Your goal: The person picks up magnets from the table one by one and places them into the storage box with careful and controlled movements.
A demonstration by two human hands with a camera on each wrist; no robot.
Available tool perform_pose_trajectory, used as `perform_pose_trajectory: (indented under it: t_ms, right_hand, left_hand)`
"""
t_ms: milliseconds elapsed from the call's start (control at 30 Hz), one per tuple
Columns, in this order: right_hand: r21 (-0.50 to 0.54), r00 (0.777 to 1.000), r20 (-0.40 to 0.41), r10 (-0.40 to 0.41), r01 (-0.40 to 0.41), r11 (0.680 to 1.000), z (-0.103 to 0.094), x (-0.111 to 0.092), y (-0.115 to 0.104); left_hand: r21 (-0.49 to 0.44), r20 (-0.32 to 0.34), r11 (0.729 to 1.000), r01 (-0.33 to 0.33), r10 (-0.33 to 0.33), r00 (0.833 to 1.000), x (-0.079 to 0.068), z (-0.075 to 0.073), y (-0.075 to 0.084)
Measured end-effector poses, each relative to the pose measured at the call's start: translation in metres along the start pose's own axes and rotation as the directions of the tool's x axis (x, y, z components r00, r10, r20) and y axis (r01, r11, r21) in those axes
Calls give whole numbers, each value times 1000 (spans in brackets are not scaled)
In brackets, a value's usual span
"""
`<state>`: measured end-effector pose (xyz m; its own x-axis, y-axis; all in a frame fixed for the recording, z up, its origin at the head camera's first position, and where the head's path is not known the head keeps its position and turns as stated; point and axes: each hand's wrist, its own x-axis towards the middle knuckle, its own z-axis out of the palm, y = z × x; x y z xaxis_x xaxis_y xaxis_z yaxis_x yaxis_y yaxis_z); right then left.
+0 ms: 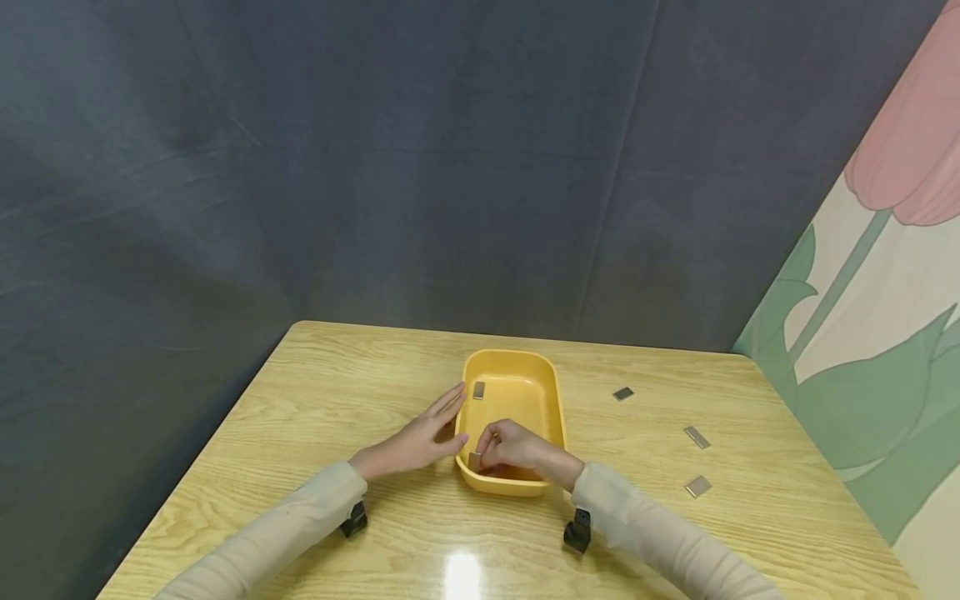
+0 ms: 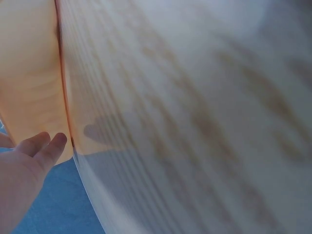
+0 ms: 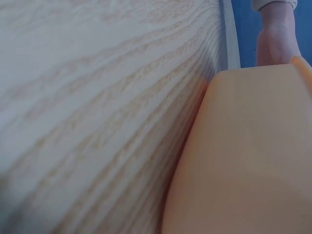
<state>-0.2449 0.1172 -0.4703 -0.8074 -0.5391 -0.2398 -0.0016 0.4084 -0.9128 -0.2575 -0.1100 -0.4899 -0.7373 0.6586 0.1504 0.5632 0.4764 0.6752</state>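
A yellow rectangular plastic tray sits on the wooden table. My left hand rests against its left side with fingers extended; the same hand shows beside the tray wall in the left wrist view. My right hand reaches inside the tray at its near left corner. Its thumb and fingertips pinch a small flat grey-brown rectangular piece. Another such piece lies in the tray's far left part. In the right wrist view the tray's outer wall hides the right hand.
Three more small flat rectangular pieces lie on the table right of the tray: one at the back, one in the middle and one nearer. A dark curtain hangs behind the table; a flower-painted wall stands to the right.
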Motion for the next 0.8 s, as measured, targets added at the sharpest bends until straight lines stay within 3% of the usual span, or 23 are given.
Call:
perform_pose_trajectory:
  t_ms: [800]
  right_hand:
    - [97,999,-32,21,-18,995,5,1,2]
  left_hand:
    - [-13,3,1000,-2,3,1000,-1,0,1]
